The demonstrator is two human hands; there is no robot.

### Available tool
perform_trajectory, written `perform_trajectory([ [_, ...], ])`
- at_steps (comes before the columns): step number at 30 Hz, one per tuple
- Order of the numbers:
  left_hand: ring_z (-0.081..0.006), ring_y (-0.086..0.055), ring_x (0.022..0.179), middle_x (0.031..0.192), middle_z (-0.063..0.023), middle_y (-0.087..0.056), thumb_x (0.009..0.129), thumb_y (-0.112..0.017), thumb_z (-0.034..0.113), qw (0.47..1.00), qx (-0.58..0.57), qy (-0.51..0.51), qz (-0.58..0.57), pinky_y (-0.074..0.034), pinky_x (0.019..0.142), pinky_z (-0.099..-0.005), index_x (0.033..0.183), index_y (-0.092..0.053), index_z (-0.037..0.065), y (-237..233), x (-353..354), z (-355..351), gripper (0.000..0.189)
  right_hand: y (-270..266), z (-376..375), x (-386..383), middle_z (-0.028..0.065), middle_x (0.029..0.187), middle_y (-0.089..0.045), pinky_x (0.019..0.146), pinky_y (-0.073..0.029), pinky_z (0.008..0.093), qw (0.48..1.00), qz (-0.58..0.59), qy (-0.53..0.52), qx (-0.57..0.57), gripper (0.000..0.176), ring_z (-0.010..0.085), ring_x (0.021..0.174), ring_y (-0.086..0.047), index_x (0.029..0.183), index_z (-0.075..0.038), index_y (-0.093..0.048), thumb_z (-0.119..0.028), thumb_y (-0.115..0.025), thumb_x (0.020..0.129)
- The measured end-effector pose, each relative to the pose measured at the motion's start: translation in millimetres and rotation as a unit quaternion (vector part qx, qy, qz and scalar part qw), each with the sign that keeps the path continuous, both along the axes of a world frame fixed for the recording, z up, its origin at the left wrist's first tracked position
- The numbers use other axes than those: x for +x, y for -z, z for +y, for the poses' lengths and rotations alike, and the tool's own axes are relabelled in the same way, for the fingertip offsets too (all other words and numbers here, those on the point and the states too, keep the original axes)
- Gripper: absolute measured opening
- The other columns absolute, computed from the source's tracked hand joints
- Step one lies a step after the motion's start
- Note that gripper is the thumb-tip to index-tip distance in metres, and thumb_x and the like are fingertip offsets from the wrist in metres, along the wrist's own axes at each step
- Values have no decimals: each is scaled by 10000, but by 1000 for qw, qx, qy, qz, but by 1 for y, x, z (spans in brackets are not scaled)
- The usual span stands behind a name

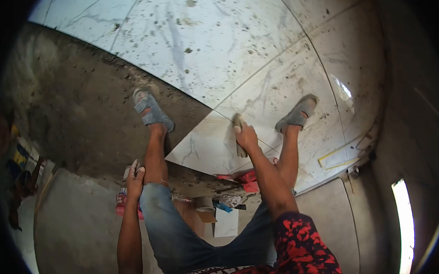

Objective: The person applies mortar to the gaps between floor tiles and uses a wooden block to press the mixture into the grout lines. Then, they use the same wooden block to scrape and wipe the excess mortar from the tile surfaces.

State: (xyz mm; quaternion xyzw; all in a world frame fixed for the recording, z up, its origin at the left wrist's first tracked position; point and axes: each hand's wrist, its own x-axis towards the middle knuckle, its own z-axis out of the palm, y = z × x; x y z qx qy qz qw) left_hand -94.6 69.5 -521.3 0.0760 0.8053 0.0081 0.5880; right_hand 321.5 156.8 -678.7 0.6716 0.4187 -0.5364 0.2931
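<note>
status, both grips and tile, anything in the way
Right grip: holding dusty tool over white tile. Left grip: by left knee, contents unclear. Grit on neighbouring tiles; right sandal nearby.

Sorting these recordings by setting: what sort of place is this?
Probably a room under construction or renovation, with its floor being tiled. Large marble-patterned tiles, speckled with dirt, border a rough, bare patch of floor, and the right hand is over a tile joint.

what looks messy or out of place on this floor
Dark crumbs are scattered across the white tiles ahead, standing out against their pale surface. By contrast, the smaller-looking tile section near the right hand looks cleaner.
</note>
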Motion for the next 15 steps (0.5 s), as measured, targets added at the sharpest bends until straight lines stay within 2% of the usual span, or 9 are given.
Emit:
perform_trajectory([
  [1, -275, -409, 1271, 1369, -251, -408, 921, -541, 284, 1000, -1, -6, 13, -330, 1039, -336, 1398, -314, -7, -2, -1, -1, 603, 8, -2, -4, 311, 1157, -529, 936, -417, 476, 1000, 13, -6, -1, 591, 435, 1081, -524, 1337, -26, -406, -385, -481, 874],
  [3, -276, -404, 1275, 1371, -251, -408, 920, -538, 282, 999, 26, -39, -10, -324, 1044, -336, 1397, -317, -6, -5, -7, -8, 599, 24, -2, -8, 321, 1045, -576, 879, -427, 483, 975, -65, 80, 195, 574, 464, 981, -545, 1297, 7, -436, -361, -525, 864],
  [5, -276, -402, 1277, 1379, -249, -400, 917, -539, 278, 999, 18, -28, 7, -318, 1047, -336, 1398, -314, -5, -4, -12, -12, 602, 14, 61, -19, 317, 1036, -577, 867, -430, 482, 973, -56, 76, 213, 572, 463, 973, -549, 1289, 18, -429, -344, -542, 860],
  [7, -274, -402, 1278, 1383, -246, -396, 914, -544, 276, 998, 12, -62, 7, -316, 1049, -335, 1401, -307, -6, -6, -13, -19, 610, 26, 104, -26, 314, 1047, -571, 875, -424, 482, 961, -78, 34, 263, 568, 453, 983, -549, 1290, 24, -413, -323, -546, 861],
  [9, -272, -398, 1281, 1387, -243, -392, 911, -548, 278, 996, 15, -85, 15, -314, 1050, -339, 1403, -300, -6, -10, -9, -16, 620, 16, 157, -45, 313, 1090, -542, 914, -413, 457, 962, -54, 50, 265, 601, 437, 1048, -526, 1348, -16, -365, -291, -560, 849],
  [12, -282, -391, 1289, 1390, -243, -386, 906, -548, 276, 993, 47, -108, -14, -315, 1050, -357, 1401, -297, -15, -11, -7, -19, 627, 15, 204, -70, 324, 1087, -544, 916, -409, 453, 937, 26, 68, 342, 608, 446, 1044, -524, 1343, 7, -367, -278, -568, 845],
  [15, -285, -395, 1285, 1386, -243, -390, 905, -547, 263, 988, 74, -135, -6, -315, 1051, -362, 1394, -298, -34, -19, -5, -7, 624, -2, 217, -102, 316, 1161, -543, 937, -408, 427, 917, 64, 7, 393, 554, 440, 1104, -519, 1281, 35, -427, -305, -552, 862],
])
